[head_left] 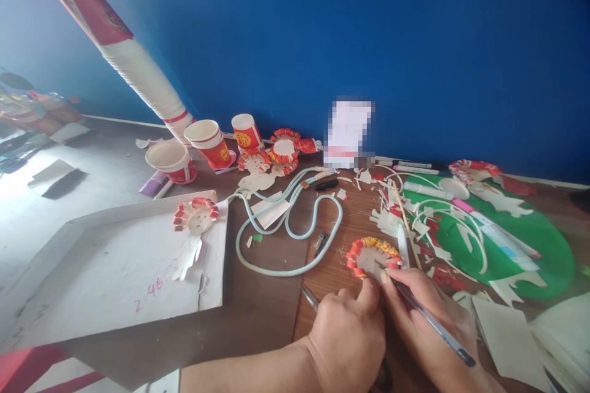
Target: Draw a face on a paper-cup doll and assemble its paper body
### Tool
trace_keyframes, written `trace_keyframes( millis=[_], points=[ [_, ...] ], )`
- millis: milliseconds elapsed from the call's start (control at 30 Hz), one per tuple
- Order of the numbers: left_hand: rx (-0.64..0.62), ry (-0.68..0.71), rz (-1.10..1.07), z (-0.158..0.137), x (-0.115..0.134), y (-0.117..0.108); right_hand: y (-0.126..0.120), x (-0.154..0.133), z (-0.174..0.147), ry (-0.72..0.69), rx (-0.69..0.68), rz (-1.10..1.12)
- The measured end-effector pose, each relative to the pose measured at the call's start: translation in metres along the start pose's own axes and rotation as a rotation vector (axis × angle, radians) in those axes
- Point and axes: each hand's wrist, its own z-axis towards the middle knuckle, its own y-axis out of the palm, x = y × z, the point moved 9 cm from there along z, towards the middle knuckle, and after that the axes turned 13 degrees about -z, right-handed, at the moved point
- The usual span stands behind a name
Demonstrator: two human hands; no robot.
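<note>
You are working at a brown table, with a white carton lid lying to your left. A green sheet is lying to your right, and a tall stack of cups is appearing to lean near the blue wall; a pull or bump reaching it could be enough to topple it. A pale blue cord is looping just beyond your work, where a straying wrist or sleeve could be snagging it.

Your left hand is gripping narrowly, its fingers closing on the near rim of the paper-cup cutout, which is sitting directly before you, between the cord and the green sheet. Your right hand is holding the pen in a close writing grip — its point is meeting or nearly meeting the pale central disc; contact is not showing clearly.

The likeliest fault is a skidding line: the curled red rim is holding the piece unevenly, so a slack left pinch could be letting it turn. Pressing too hard could be denting the thin card. Smallest, a pointed metal tip is protruding beside your left hand — a sideways slip could be pricking it.
</note>
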Motion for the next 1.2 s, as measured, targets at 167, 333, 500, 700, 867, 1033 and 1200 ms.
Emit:
trace_keyframes(
  millis=[167,333,500,700,867,1033,1200],
  points=[
    [0.021,0.008,0.006,-0.0006,0.001,0.0011,-0.0016,-0.0022,0.002,-0.023,-0.007,-0.007],
    [0.01,-0.001,-0.007,-0.0001,-0.0013,0.0015,-0.0014,0.0004,0.0006,0.0,-0.007,-0.008],
    [0.013,0.012,0.002,-0.0003,0.0,-0.0001,0.0003,0.0001,-0.0014,-0.005,-0.011,0.006],
    [0.027,0.008,0.016,-0.0003,0.0005,0.0009,-0.0011,0.0003,0.0012,-0.004,0.006,-0.021],
    [0.029,-0.014,0.005,0.0005,-0.0013,-0.0004,-0.0013,-0.0001,0.0009,-0.018,0.006,-0.029],
    [0.0,-0.005,0.006,0.0009,-0.001,-0.0002,-0.0032,-0.0009,0.0014,-0.021,0.021,-0.031],
    [-0.005,-0.003,0.017,0.0001,-0.0001,0.0019,-0.0028,-0.0007,0.0021,-0.021,0.002,-0.028]
  ],
)
